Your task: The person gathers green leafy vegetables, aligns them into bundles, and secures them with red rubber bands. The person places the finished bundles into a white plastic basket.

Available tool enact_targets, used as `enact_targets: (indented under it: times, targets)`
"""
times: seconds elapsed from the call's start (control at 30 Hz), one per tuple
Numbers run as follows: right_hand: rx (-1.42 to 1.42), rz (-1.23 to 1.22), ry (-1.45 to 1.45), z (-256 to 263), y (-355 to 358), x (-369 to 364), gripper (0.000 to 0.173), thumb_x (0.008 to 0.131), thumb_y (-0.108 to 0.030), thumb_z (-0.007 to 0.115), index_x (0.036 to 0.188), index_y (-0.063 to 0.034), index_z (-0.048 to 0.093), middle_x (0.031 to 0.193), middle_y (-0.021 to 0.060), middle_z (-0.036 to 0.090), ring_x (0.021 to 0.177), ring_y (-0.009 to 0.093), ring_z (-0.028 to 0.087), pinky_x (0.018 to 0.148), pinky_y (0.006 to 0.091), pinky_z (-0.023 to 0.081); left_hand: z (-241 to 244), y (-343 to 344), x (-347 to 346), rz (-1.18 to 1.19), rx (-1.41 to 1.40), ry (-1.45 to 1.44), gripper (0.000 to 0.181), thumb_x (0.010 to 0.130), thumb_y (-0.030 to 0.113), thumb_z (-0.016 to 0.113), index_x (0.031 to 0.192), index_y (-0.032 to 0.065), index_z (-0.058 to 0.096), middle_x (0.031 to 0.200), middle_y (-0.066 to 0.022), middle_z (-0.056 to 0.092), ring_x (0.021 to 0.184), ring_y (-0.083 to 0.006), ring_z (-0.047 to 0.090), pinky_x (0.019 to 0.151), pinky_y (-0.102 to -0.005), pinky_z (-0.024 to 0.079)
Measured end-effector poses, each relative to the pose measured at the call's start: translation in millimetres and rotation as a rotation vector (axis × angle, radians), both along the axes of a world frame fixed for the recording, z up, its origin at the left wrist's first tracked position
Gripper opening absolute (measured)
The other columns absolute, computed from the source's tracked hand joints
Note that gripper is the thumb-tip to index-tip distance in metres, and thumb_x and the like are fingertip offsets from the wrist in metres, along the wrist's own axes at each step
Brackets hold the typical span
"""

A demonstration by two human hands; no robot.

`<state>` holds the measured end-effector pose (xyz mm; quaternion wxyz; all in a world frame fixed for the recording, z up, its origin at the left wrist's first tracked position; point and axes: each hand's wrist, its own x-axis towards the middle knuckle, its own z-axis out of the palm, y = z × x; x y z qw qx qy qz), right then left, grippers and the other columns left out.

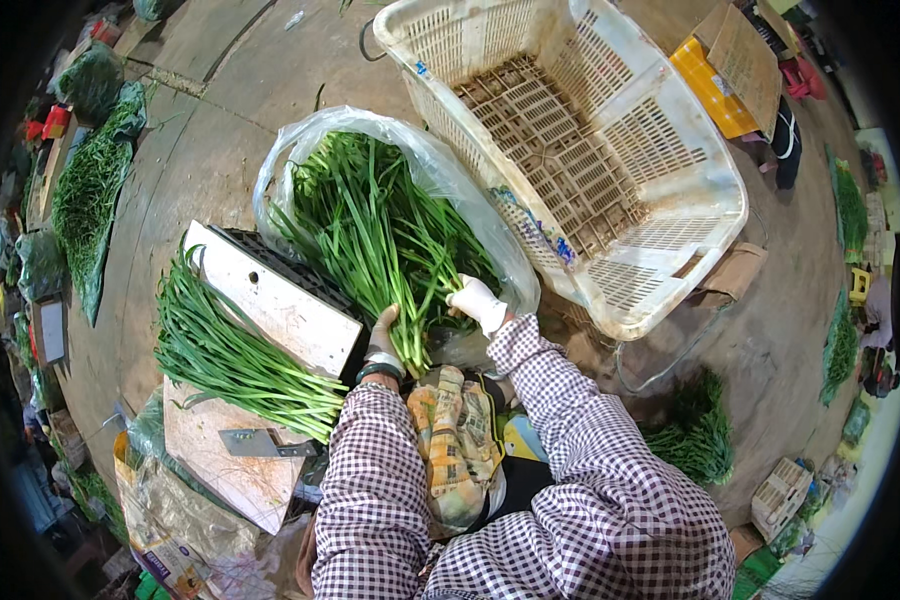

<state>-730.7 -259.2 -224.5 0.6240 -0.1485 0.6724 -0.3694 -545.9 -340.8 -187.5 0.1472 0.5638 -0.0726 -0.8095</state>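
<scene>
My left hand [382, 341], in a pale glove and with a dark bangle at the wrist, is closed around a bunch of long flat-leaved greens [401, 300], stem ends towards me. White-gloved, my right hand [478, 304] grips a smaller cluster of stems [442, 274] just beside that bunch. Both hands are at the near rim of a clear plastic bag [274, 169] filled with the same greens [360, 172]. To the left, a pile of greens [247, 349] lies across a white board [270, 300] and a lower cutting board [232, 480]. A cleaver [251, 442] rests flat on the lower board.
A large white plastic crate [607, 292] with slotted walls stands right of the bag. Loose feathery greens [694, 435] lie on the floor at my right. A tarp of cut greens [94, 195] is at far left. A cardboard box [746, 67] stands beyond the crate.
</scene>
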Motion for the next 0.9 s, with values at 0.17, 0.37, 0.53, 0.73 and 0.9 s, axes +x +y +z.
enact_targets:
  times: [0.17,0.37,0.53,0.73,0.9]
  targets:
    - [-0.179,0.085,0.317,14.5,10.1,36.9,0.038,0.088,-0.032,0.057,0.104,0.0027,0.057,0.089,0.0186,0.064,0.078,0.03,0.063,0.073,0.0378,0.05,15.4,4.2,-19.4,-0.055,0.177,-0.115,0.044,0.08,0.044,0.072,0.111,0.0138,0.065,0.111,-0.0061,0.066,0.097,-0.028,0.061,0.085,-0.0489,0.049]
    - [-0.282,0.409,0.753,57.2,22.3,89.1,0.043,0.091,-0.03,0.052,0.117,0.003,0.058,0.126,0.0243,0.053,0.11,0.039,0.053,0.093,0.0435,0.044,-28.0,0.7,-6.7,-0.228,0.102,-0.19,0.022,0.086,0.026,0.068,0.097,0.0074,0.068,0.098,-0.0091,0.067,0.084,-0.0237,0.06,0.075,-0.0379,0.05]
    - [-0.301,-0.098,0.077,47.7,42.2,48.3,0.024,0.09,-0.015,0.058,0.107,-0.0002,0.066,0.1,0.0088,0.067,0.083,0.018,0.063,0.076,0.0283,0.05,-17.6,-1.9,-1.6,-0.211,0.136,-0.16,0.017,0.087,0.021,0.062,0.092,0.0061,0.067,0.081,-0.0078,0.066,0.065,-0.0273,0.061,0.063,-0.0403,0.053]
    - [-0.044,-0.111,0.575,-29.4,24.0,10.1,0.04,0.082,-0.031,0.069,0.108,-0.001,0.063,0.107,0.0163,0.065,0.1,0.029,0.062,0.088,0.0374,0.048,12.2,-1.4,-9.0,-0.263,0.071,-0.134,0.017,0.086,0.021,0.062,0.09,0.0053,0.068,0.078,-0.0081,0.066,0.061,-0.0262,0.061,0.058,-0.0432,0.053]
    - [0.251,0.204,0.795,-23.4,-9.1,26.7,0.068,0.075,-0.045,0.073,0.124,-0.0024,0.052,0.12,0.0194,0.057,0.115,0.034,0.053,0.097,0.0386,0.045,23.9,-2.2,-9.9,-0.197,0.041,0.009,0.02,0.085,0.02,0.063,0.098,0.0054,0.065,0.084,-0.0092,0.067,0.071,-0.0279,0.065,0.065,-0.044,0.056]
